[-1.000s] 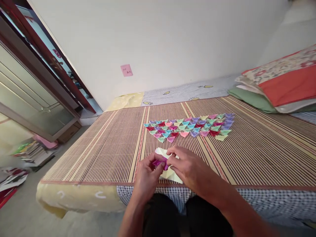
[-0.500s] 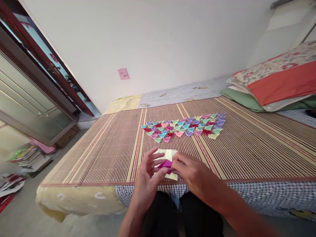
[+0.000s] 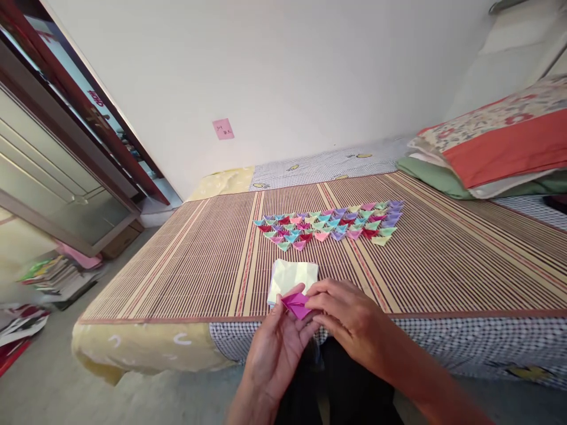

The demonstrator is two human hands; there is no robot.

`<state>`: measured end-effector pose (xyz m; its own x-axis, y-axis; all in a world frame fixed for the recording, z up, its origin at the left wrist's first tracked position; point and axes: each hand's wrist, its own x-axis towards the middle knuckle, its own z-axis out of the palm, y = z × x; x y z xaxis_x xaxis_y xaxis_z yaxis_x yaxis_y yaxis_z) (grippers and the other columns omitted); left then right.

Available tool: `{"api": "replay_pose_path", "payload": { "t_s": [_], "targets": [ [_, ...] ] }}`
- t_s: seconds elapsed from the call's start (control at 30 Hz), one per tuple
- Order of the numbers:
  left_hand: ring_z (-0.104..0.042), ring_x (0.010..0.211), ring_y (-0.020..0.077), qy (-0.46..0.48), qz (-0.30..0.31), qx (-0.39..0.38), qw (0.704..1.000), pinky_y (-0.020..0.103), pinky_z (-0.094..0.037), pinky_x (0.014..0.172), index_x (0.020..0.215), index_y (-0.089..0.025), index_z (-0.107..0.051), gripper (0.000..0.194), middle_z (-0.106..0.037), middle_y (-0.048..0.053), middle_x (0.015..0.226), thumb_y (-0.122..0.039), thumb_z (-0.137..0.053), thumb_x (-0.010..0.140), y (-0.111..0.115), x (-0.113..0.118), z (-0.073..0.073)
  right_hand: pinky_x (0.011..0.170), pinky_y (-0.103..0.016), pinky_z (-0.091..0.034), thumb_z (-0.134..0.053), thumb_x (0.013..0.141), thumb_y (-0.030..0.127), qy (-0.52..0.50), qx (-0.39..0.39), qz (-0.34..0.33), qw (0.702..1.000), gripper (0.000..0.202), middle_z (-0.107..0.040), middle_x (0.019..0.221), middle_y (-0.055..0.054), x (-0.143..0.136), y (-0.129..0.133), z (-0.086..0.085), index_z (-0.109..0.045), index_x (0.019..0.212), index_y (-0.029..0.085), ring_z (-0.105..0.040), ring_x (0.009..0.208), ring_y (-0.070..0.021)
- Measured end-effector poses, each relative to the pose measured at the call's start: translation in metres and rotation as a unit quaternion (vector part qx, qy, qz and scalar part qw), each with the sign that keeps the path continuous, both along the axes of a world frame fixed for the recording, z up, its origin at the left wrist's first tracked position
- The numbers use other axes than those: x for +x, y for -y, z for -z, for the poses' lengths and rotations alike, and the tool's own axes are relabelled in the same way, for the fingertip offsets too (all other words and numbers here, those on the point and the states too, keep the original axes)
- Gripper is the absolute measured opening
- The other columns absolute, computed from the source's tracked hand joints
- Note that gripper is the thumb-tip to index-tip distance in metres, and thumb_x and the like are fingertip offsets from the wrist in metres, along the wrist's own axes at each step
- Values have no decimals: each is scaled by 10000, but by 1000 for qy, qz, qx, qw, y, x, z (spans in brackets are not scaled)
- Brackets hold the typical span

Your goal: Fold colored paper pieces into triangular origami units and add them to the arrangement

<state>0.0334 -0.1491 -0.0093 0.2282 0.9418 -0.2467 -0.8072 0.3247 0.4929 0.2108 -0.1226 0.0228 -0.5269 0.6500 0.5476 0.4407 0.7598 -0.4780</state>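
A small folded piece of magenta paper (image 3: 296, 304) is held between my two hands near the bed's front edge. My left hand (image 3: 280, 339) is turned palm up and grips the paper's left corner with thumb and fingers. At the paper's right side, the fingers of my right hand (image 3: 343, 310) pinch it. Just beyond lies a stack of pale yellow square paper (image 3: 293, 276), its near edge partly behind my hands. Farther off, several rows of folded paper pieces (image 3: 328, 224) in many colours spread across the mat.
A striped woven mat (image 3: 186, 254) covers the bed. Folded bedding (image 3: 500, 147) is piled at the right by the wall. A pink note (image 3: 222, 128) sticks to the wall. On the floor at left, a pile of books (image 3: 57, 277) stands near the door.
The magenta paper has come nearer to me and off the yellow stack, which now shows more fully. My left hand has rolled palm up beneath the paper.
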Motion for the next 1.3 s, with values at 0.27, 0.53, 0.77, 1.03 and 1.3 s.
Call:
{"api": "replay_pose_path", "payload": {
  "t_s": [0.27, 0.53, 0.77, 1.03, 1.3],
  "targets": [
    [-667, 1254, 284, 30, -16, -8, 999, 492, -406, 1190, 1303, -72, -698, 365, -740, 189, 1286, -230, -493, 1045, 7, 10, 0, 892, -346, -554, -555, 1014, 105, -83, 5, 36, 996, 238, -676, 1080, -69, 12, 8, 11, -641, 1204, 220, -666, 1034, -213],
    [-692, 1214, 260, 2, -31, 0, 1000, 451, -428, 1176, 1243, -84, -737, 321, -763, 171, 1240, -221, -545, 1025, 10, 19, 0, 695, -292, -534, -581, 997, 163, -106, -121, 98, 982, 107, -664, 880, -23, 1, 16, 19, -670, 1008, 222, -649, 769, -175],
    [-730, 1068, 220, 20, -26, -68, 997, 396, -515, 1086, 1056, -82, -791, 353, -787, 152, 1119, -250, -480, 1069, 10, 22, 15, 708, -282, -521, -556, 973, 70, -39, -118, 54, 991, 164, -630, 930, -31, -1, 19, 21, -654, 988, 201, -648, 793, -171],
    [-727, 1063, 258, -20, 16, -64, 998, 437, -527, 1053, 1074, -66, -774, 347, -776, 181, 1150, -307, -525, 1052, 5, 23, 20, 685, -282, -493, -493, 964, -3, 61, -61, 68, 994, 227, -596, 898, -40, 5, 13, 33, -639, 928, 167, -622, 771, -180],
    [-746, 906, 230, -50, 55, -63, 995, 361, -580, 884, 1079, -58, -775, 371, -791, 176, 1053, -354, -554, 1040, -6, 24, 24, 684, -270, -489, -503, 956, -8, 91, -70, 72, 991, 235, -583, 904, -27, 13, 3, 34, -652, 938, 174, -615, 768, -169]
  ]
}}
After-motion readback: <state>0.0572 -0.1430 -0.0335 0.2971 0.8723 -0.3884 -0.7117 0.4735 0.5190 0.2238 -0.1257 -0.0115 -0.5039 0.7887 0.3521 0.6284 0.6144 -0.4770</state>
